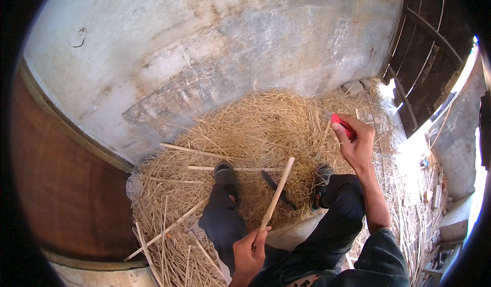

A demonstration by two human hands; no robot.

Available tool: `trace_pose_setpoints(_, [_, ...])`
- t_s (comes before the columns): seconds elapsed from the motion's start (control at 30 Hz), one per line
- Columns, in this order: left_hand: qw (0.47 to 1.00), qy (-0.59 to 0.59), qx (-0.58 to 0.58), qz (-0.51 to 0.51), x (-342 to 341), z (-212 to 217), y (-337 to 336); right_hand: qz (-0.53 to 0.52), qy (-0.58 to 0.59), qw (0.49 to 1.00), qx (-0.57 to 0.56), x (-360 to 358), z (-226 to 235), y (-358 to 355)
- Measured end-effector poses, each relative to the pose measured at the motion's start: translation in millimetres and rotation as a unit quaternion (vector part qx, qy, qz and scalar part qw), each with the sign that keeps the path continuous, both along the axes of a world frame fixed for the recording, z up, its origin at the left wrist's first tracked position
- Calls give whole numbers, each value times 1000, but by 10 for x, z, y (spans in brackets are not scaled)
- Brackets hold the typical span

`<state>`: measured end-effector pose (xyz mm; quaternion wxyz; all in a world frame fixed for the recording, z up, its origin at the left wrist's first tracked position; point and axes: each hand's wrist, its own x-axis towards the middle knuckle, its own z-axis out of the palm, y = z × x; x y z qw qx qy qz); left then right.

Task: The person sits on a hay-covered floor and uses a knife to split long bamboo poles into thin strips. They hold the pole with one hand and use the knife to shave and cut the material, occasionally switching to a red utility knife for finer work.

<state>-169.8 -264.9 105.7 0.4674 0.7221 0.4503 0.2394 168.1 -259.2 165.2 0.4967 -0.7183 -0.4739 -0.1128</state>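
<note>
My left hand (249,254) grips the lower end of a pale wooden stick (277,192) that slants up and to the right over my knees. My right hand (355,141) is raised over the straw, fingers closed on a small red-handled tool (341,124); whether it has a blade showing is not clear. Between my feet on the straw lies a dark flat blade-like tool (279,187). My legs in dark trousers (225,220) stretch out across the straw pile (266,128).
Several cut pale sticks (204,152) lie scattered on the straw at left and front. A weathered plaster wall (215,41) rises behind, a brown panel (56,184) at left, a dark wooden door (429,46) at right. More cut sticks and debris litter the sunlit ground (424,205) at right.
</note>
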Motion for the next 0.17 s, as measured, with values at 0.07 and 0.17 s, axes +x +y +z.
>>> trace_pose_setpoints(0.07, [999,-22,-45,4,-21,-8,27,22,13,1000,-18,-54,4,-42])
trace_pose_setpoints(0.17, [989,-89,-121,16,18,-120,178,88,51,994,-48,-256,-114,-34])
